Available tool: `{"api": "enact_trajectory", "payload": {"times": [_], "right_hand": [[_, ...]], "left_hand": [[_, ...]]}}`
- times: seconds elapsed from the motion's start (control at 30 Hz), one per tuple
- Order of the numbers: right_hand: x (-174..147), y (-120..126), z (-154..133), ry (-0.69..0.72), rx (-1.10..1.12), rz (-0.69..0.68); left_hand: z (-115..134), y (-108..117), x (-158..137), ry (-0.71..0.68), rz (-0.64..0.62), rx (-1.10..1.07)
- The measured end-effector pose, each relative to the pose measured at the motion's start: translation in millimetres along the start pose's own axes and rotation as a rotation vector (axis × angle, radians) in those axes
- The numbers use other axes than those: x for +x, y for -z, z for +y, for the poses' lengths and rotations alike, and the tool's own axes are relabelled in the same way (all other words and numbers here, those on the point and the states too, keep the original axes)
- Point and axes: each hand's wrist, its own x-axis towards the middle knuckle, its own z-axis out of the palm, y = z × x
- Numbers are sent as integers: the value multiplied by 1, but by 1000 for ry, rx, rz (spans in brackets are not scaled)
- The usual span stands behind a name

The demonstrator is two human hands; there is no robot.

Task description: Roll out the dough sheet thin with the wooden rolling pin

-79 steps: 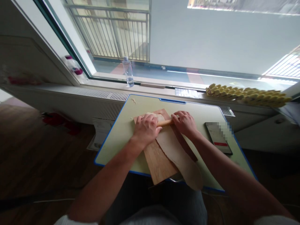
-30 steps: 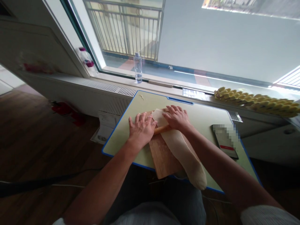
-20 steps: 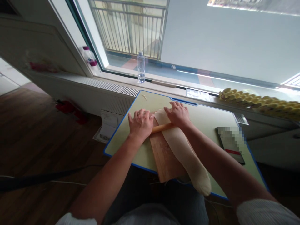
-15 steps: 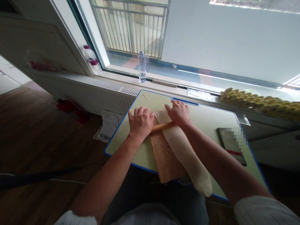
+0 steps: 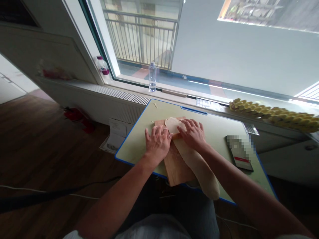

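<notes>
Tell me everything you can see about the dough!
The dough is pale cream, soft-looking and quite smooth, in one long, flattish strip with rounded ends. It slants across the wooden board, its far end lying on the wood and its near end running past the board to the table's blue edge. The rolling pin lies across it. The right hand hides part of it, and the left hand is beside it.

The left hand (image 5: 157, 142) and right hand (image 5: 193, 134) conceal both ends of the pin (image 5: 176, 136); only a short middle section is visible. Dough (image 5: 190, 157) covers part of the board (image 5: 177, 169). Phone (image 5: 239, 156) screen: partly pixelated. Bag (image 5: 54, 71) contents: blurred.
</notes>
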Motion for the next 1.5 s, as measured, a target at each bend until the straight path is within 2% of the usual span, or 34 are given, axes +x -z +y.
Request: {"api": "enact_trajectory", "payload": {"times": [0.1, 0.2, 0.37, 0.63, 0.87, 1.23, 1.5], "right_hand": [[-18, -1, 1, -60, -100, -18], [-16, -4, 0, -110, -137, -25], [6, -3, -5, -141, -137, -73], [36, -2, -7, -11, -215, -152], [72, -15, -8, -126, -99, -147], [115, -27, -10, -147, 12, -154], [148, -36, -14, -154, 57, -122]], "left_hand": [[5, 0, -2, 19, 4, -17], [5, -3, -2, 31, 14, -14], [1, -8, 6, 36, 4, -5], [-9, -9, 30, 72, -26, 50], [-22, -10, 60, 94, -72, 80], [-39, -11, 97, 148, -154, 50], [-49, -14, 120, 204, -134, 53]]}}
